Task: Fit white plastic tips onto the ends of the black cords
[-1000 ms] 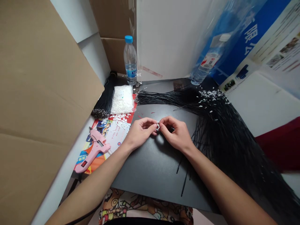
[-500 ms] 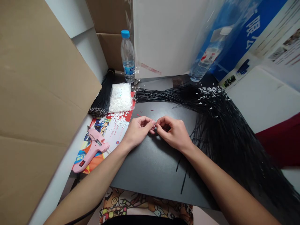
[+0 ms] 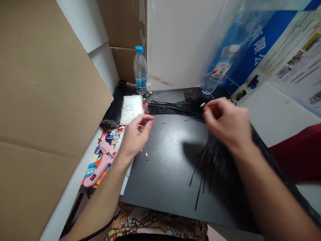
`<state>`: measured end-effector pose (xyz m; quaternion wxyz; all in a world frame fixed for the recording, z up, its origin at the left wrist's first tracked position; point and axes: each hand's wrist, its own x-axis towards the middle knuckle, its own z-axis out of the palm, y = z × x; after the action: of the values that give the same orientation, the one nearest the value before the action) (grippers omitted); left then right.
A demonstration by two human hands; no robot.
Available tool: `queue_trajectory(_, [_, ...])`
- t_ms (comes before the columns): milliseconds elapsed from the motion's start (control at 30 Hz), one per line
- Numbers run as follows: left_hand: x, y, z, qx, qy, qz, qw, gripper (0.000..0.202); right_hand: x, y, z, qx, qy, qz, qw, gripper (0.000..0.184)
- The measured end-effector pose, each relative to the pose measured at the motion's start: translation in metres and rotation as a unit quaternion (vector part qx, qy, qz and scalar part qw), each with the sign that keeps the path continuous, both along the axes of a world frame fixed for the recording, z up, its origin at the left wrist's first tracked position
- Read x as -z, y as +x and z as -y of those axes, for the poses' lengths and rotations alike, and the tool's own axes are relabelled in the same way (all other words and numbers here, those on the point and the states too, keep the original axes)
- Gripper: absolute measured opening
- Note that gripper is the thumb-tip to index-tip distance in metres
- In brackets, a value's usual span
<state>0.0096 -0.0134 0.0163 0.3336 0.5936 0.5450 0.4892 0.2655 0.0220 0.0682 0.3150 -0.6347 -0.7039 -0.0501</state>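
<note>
My right hand [image 3: 225,125], motion-blurred, is over the black cords [image 3: 175,108], fingers perhaps together; my left hand [image 3: 135,137] is above the bench [image 3: 160,187], fingers apart.

A colourful cartoon-print garment [image 3: 155,221] with a black lower band [image 3: 150,239]; left hand [image 3: 135,139] and right hand [image 3: 227,124] bare.

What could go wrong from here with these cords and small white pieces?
Two risks, I'd judge. The blurred right hand hangs just above the bundle of thin black cords, so it might snag strands and drag them out of line. The small white plastic bits lying loose on the matte black board sit close to the left hand, so a careless sweep could knock them away.
</note>
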Motion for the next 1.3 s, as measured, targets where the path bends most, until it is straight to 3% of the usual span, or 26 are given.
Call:
queue_trajectory(67, [-0.005, -0.020, 0.002, -0.070, 0.019, -0.120, 0.990, 0.016, -0.021, 0.029, -0.022, 0.115, -0.021, 0.034, 0.993, 0.021])
queue_trajectory(133, [-0.005, -0.037, 0.005, -0.061, 0.010, -0.217, 0.974, 0.021, -0.032, 0.050, -0.038, 0.203, -0.113, 0.074, 0.970, 0.032])
queue_trajectory(200, [-0.002, -0.048, 0.007, -0.023, -0.005, -0.276, 0.961, 0.023, -0.029, 0.055, -0.044, 0.228, -0.160, 0.105, 0.955, 0.045])
queue_trajectory(267, [0.001, -0.053, 0.009, 0.036, -0.006, -0.311, 0.950, 0.023, -0.015, 0.044, -0.044, 0.179, -0.142, 0.120, 0.966, 0.045])
queue_trajectory(367, [0.004, -0.054, 0.009, 0.091, -0.022, -0.344, 0.934, 0.015, 0.016, 0.005, -0.042, 0.021, -0.135, 0.137, 0.981, 0.031])
queue_trajectory(467, [0.006, -0.053, 0.007, 0.109, -0.055, -0.376, 0.919, 0.011, 0.040, -0.038, -0.051, -0.116, -0.170, 0.153, 0.967, 0.026])
queue_trajectory(600, [0.008, -0.052, 0.003, 0.113, -0.068, -0.393, 0.910, 0.016, 0.050, -0.081, -0.070, -0.209, -0.172, 0.177, 0.946, 0.024])
queue_trajectory(700, [0.010, -0.050, 0.002, 0.110, -0.070, -0.395, 0.909, 0.018, 0.050, -0.102, -0.081, -0.231, -0.159, 0.207, 0.937, 0.024])
queue_trajectory(867, [0.013, -0.051, 0.004, 0.105, -0.059, -0.391, 0.913, 0.023, 0.054, -0.121, -0.090, -0.205, -0.146, 0.228, 0.941, 0.020])
queue_trajectory(1100, [0.010, -0.049, 0.005, 0.103, -0.071, -0.397, 0.909, 0.018, 0.066, -0.122, -0.090, -0.205, -0.109, 0.226, 0.946, 0.025])
queue_trajectory(1300, [0.011, -0.046, 0.004, 0.097, -0.060, -0.396, 0.911, 0.017, 0.061, -0.120, -0.089, -0.216, -0.104, 0.216, 0.946, 0.028])
